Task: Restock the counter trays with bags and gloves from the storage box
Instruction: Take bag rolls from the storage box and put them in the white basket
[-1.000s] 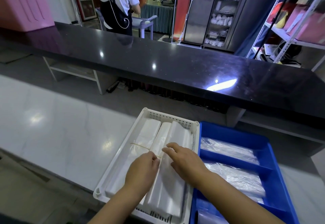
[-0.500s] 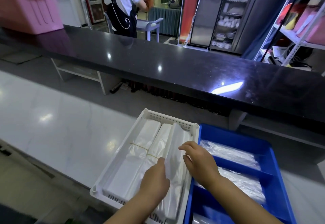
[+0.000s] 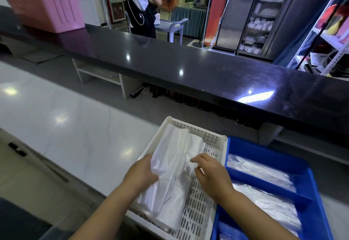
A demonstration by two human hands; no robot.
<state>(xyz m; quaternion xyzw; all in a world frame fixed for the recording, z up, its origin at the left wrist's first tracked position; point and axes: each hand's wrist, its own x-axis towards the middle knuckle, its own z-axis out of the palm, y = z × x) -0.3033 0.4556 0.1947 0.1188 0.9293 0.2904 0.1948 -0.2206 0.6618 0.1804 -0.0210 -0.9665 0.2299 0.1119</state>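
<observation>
bags (image 3: pixel 170 175) front and centre: a white, crumpled plastic bundle sits in the nine o'clock half of the white tray (image 3: pixel 196 211), running from six towards twelve, and the tray's perforated floor shows bare on the three o'clock side. left hand (image 3: pixel 140 172) grips the bundle's nine o'clock edge, its fingers curled in under the film. right hand (image 3: pixel 213 177) hovers over the bare floor at the bundle's three o'clock edge, with bent fingers (image 3: pixel 195 159) reaching towards the plastic and the thumb tucked below them. whether they pinch any film, cannot tell.

the tray sits at six o'clock on the white worktop (image 3: pixel 75 130). touching its three o'clock side is the blue tray (image 3: pixel 268 148), with clear plastic packs (image 3: pixel 260 171) lying in its compartments. up at ten o'clock the pink box (image 3: pixel 45 7) stands on the black worktop (image 3: pixel 188 66), well apart from the trays. beyond it, near twelve, a person (image 3: pixel 140 4) in a dark apron stands, back to us.
</observation>
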